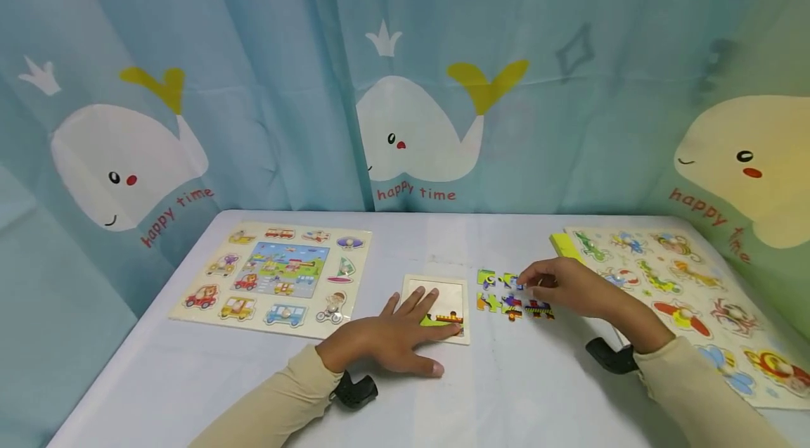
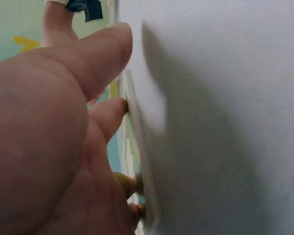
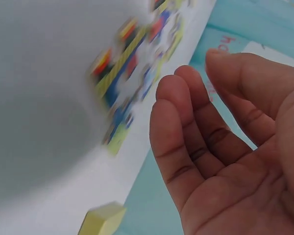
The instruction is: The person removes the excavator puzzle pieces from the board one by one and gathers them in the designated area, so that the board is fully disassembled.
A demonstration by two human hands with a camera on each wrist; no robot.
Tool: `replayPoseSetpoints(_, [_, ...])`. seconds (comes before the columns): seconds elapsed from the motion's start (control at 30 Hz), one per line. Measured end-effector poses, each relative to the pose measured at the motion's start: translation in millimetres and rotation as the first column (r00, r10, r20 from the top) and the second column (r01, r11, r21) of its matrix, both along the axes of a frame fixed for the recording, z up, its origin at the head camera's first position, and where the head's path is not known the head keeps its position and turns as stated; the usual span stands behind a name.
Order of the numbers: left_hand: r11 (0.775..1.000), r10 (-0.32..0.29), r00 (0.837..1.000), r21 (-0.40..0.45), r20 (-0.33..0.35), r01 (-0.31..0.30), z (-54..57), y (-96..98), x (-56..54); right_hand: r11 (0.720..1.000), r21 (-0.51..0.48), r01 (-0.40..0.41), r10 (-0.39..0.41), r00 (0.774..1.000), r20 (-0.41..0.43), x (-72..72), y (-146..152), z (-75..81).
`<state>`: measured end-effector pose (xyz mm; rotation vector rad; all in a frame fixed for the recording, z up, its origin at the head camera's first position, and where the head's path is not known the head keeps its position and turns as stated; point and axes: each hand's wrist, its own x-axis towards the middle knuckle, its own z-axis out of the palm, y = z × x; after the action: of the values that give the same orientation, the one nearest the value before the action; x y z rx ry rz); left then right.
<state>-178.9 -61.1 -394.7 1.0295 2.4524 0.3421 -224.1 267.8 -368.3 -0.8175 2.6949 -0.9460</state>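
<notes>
My left hand (image 1: pixel 394 341) lies over a small square puzzle tray (image 1: pixel 436 278) with its fingers spread and straight, fingertips on it. In the tray's lower right part shows an assembled strip of picture (image 1: pixel 449 318) in green, orange and red. The left wrist view has the fingertips at the edge of the tray (image 2: pixel 143 142). Just right of the tray lie several loose jigsaw pieces (image 1: pixel 490 302), colourful and in loose rows. Above their right end hovers my right hand (image 1: pixel 572 286), fingers loosely bent. In the right wrist view its thumb and fingertips (image 3: pixel 167 129) are apart, with nothing between them.
A large vehicle peg puzzle board (image 1: pixel 348 286) lies at the left. At the right is an animal peg board (image 1: pixel 639 307), beside my right forearm, with a yellow-green block (image 1: pixel 565 246) at its far left corner. A blue whale-print curtain (image 1: pixel 291 117) hangs behind the white table (image 1: pixel 493 392).
</notes>
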Motion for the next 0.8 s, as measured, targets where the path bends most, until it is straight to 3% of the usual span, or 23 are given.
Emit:
replayPoseSetpoints(0.17, [0.999,0.005,1.0,0.047,0.031,-0.007,4.3,-0.8,-0.9,1.0,-0.023,-0.009,0.01,1.0,0.021,2.3,-19,3.9])
replayPoseSetpoints(0.4, [0.995,0.035,0.999,0.098,0.025,-0.037,-2.1,-9.2,1.0,0.998,-0.048,-0.036,0.037,0.999,0.037,5.4,-44,3.8])
replayPoseSetpoints(0.63, [0.997,0.054,0.998,0.055,0.02,-0.055,2.7,-25.4,4.4,0.992,-0.098,-0.076,0.081,0.995,0.052,4.5,-66,-1.5])
replayPoseSetpoints(0.8, [0.998,0.052,0.998,0.02,0.032,-0.053,2.4,-25.1,7.5,0.986,-0.134,-0.096,0.106,0.992,0.068,2.8,-81,-5.1])
